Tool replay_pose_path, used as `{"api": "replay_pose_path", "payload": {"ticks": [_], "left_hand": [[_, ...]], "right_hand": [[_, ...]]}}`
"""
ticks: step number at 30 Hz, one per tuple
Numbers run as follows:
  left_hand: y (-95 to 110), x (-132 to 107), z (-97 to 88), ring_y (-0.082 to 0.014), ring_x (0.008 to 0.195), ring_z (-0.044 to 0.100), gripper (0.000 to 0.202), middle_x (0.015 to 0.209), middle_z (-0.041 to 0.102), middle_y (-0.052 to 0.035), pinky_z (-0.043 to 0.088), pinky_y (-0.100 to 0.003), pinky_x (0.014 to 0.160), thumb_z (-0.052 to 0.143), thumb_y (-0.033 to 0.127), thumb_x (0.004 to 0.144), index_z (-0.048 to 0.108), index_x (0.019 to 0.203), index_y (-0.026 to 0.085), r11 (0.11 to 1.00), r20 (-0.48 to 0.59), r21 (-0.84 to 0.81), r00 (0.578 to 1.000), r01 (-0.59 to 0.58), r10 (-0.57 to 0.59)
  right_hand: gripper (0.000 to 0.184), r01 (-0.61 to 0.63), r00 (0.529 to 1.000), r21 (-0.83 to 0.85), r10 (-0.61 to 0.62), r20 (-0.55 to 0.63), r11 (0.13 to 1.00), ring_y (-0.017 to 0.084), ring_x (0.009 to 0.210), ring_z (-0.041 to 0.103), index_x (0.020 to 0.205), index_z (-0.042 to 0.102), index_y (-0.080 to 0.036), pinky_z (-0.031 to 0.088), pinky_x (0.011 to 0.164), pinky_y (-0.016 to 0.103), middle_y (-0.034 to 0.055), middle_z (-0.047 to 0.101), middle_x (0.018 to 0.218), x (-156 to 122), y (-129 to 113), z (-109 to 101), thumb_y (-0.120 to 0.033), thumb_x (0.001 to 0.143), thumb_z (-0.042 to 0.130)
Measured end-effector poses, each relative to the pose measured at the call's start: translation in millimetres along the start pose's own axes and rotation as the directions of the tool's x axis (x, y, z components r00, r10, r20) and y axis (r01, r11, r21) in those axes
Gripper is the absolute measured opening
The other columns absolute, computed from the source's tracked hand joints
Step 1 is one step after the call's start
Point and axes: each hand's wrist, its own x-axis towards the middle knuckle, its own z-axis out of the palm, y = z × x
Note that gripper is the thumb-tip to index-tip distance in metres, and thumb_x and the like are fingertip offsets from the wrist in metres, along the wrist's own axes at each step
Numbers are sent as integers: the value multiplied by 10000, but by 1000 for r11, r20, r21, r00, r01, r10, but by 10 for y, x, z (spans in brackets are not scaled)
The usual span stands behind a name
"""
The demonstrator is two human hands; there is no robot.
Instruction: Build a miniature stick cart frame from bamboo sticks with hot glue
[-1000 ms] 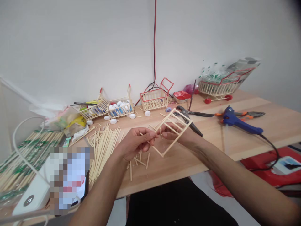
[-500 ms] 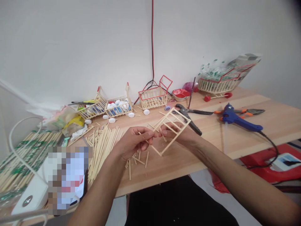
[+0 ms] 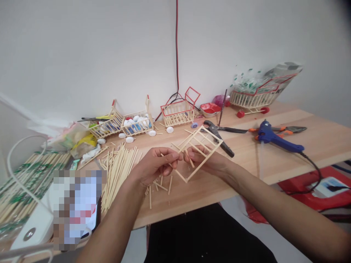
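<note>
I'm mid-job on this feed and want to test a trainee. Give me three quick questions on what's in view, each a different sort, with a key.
1. True or false: the glue gun lies on the table, out of both hands.

2. What colour are the wheels of the cart farthest to the right? A) white, B) red, C) blue.

3. Fill in the missing word: the left hand holds the frame, while the right hand pinches a short ____.

Key: 1. True. 2. B. 3. Stick.
</note>
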Motion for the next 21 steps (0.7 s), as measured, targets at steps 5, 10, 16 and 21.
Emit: {"api": "replay_pose_path", "payload": {"ticks": [5,10,16,21], "left_hand": [[4,-2,10,-12,364,398,255,582,594,16,243,-166,370,765,359,699,681,734,121,999,7,-22,1000,27,-27],[-4,0,-5,-8,359,408,212,582,601,12,240,-161,369,750,325,726,701,751,120,999,45,-40,998,37,-35],[-9,3,-23,-5,355,412,199,578,601,9,240,-158,369,740,314,744,711,763,118,998,65,-38,997,43,-41],[-1,5,-15,-6,350,410,213,565,598,10,235,-157,364,749,321,733,708,752,112,998,58,-33,997,50,-48]], "right_hand": [[352,-49,998,25,48,36,998,120,616,409,660,617,-180,342,565,251,-7,489,640,-9,8,4,-508,757,701],[340,-67,996,90,61,71,994,114,611,403,660,639,-171,339,590,260,0,507,653,-30,1,3,-486,771,701],[344,-100,994,152,93,55,983,104,603,439,622,633,-153,335,605,253,-15,497,602,-44,-44,37,-458,701,772],[346,-122,992,149,115,48,981,106,587,432,633,634,-153,328,584,260,-13,507,601,-54,-66,54,-464,701,768]]}}
